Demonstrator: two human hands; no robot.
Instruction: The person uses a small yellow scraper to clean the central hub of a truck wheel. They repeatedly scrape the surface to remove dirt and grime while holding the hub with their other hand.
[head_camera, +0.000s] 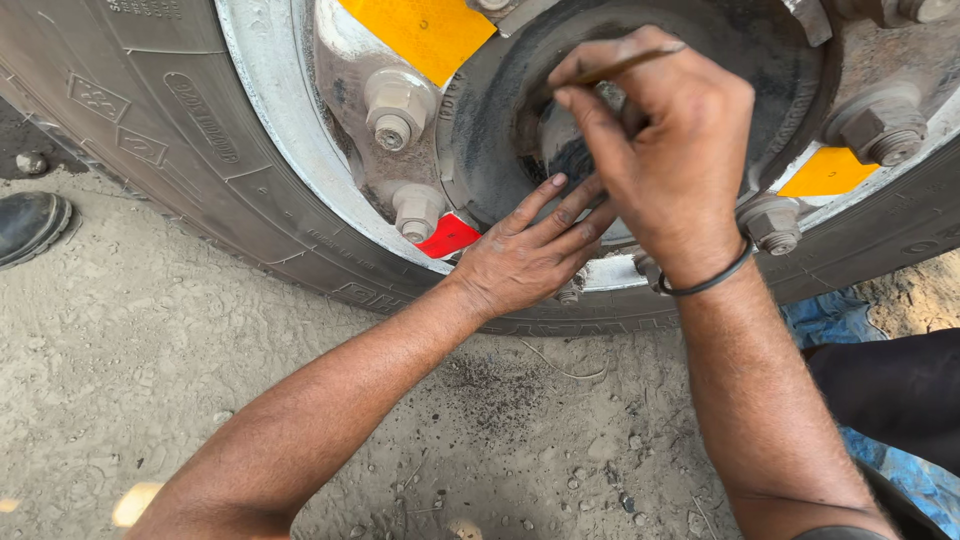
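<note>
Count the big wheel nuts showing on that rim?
5: two left of the hub, two right, one at top-right edge. The hands may hide others.

Shiny yellow sticker (425, 32) stuck at the top of the wheel, second yellow sticker (826, 174) seen low on the right side, small red sticker (447, 237) stuck at the bottom rim, beside a big nut (417, 211)

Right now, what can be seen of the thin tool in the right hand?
The thin tool is a slim, dark brownish rod, like a stick or a metal pick; its material is unclear. Only a short length shows, jutting from between the thumb and fingers of the right hand, lying almost level. Its working end is hidden behind the hand, at the dark wheel hub. The left hand rests below without touching it.
</note>
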